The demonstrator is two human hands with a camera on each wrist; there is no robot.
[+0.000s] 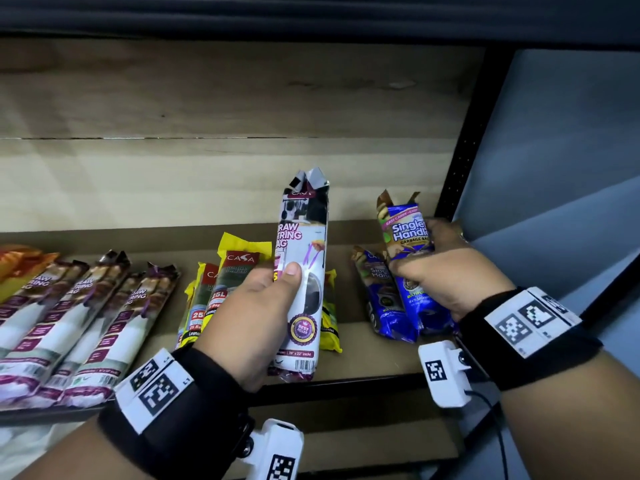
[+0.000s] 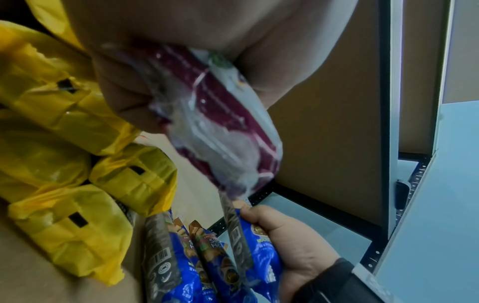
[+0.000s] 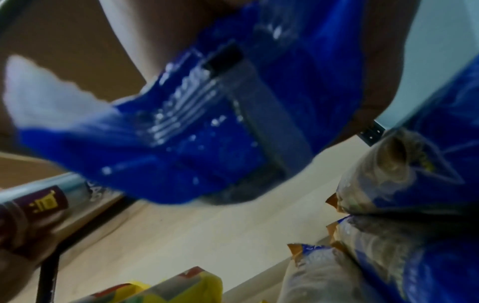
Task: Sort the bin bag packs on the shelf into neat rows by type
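Left hand holds a white drawstring pack lifted clear of the shelf, upright, slightly tilted. Grip: fingers wrapped round the lower half, thumb pressed flat across the front. The left wrist view shows the same pack's maroon-and-white underside clamped in the palm.

Right hand holds a blue single-handle pack at the right end of the shelf, top end raised toward the back wall. Grip: fingers curled round the far edge, thumb on the near side (pinching it across its width). The right wrist view shows its blue back filling most of the frame, blurred.

Where the rest of the stock sits:
- Blue packs: lying on the shelf just beneath and left of the held one, beside the black upright. At least two visible in the left wrist view.
- Yellow packs: cluster in the middle of the shelf, partly hidden behind the left hand and the white pack. One more yellow edge shows to the right of the white pack.
- Drawstring packs: row on the left, lying side by side, angled, bottoms at the front edge.
- An orange pack sits at the far left, mostly cut off.

Both wrists carry black bands with printed marker tags.
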